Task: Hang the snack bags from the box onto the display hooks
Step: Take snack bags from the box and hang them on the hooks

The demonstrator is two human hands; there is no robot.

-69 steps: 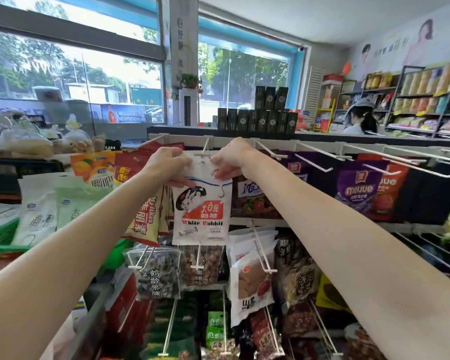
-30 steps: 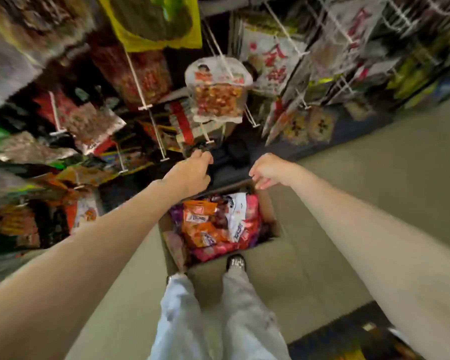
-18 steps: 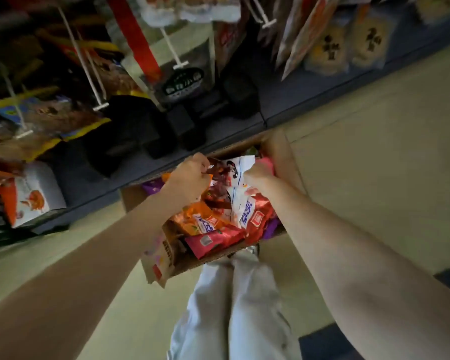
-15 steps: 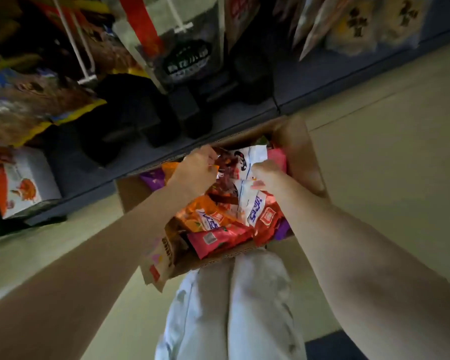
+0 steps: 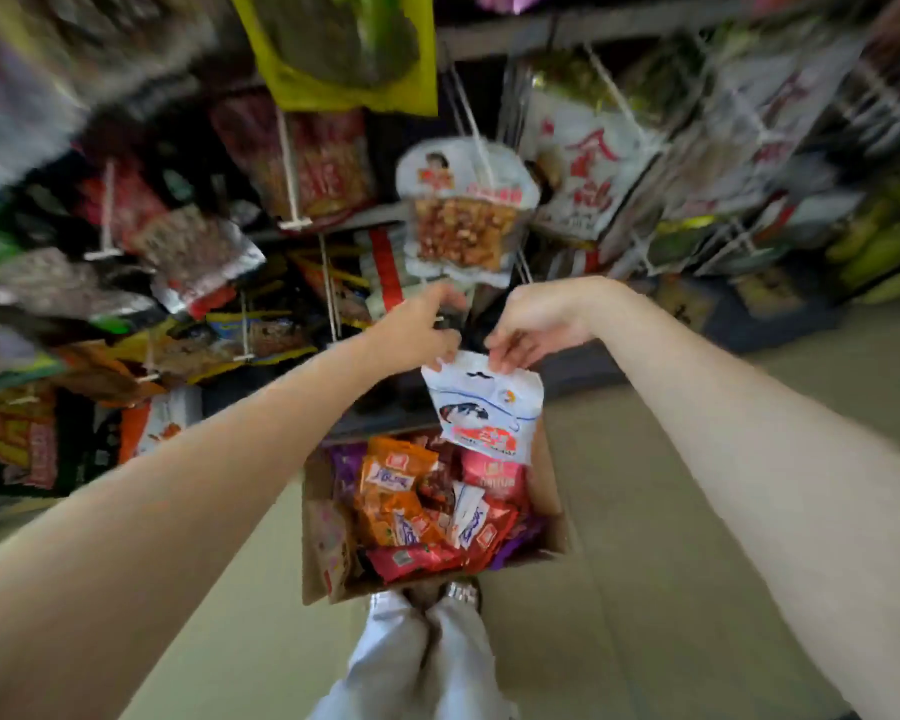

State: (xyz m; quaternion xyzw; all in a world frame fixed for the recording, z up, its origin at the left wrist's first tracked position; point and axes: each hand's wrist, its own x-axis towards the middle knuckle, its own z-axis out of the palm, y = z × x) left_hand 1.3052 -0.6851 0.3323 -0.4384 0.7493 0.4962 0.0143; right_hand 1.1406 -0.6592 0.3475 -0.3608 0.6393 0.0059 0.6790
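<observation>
Pinching the top edge of a white snack bag (image 5: pixel 484 402), the right hand (image 5: pixel 533 324) and the left hand (image 5: pixel 422 330) are each gripping one upper corner, the bag hanging long axis downward, clear above the open cardboard box (image 5: pixel 552 517) of mixed packets on the floor. Outward and above the hands, white display hooks (image 5: pixel 292 168) are projecting from the rack, some already loaded, so the hang hole at the bag's top is judged to need travel upward and forward; both hands are lying about equally near.
</observation>
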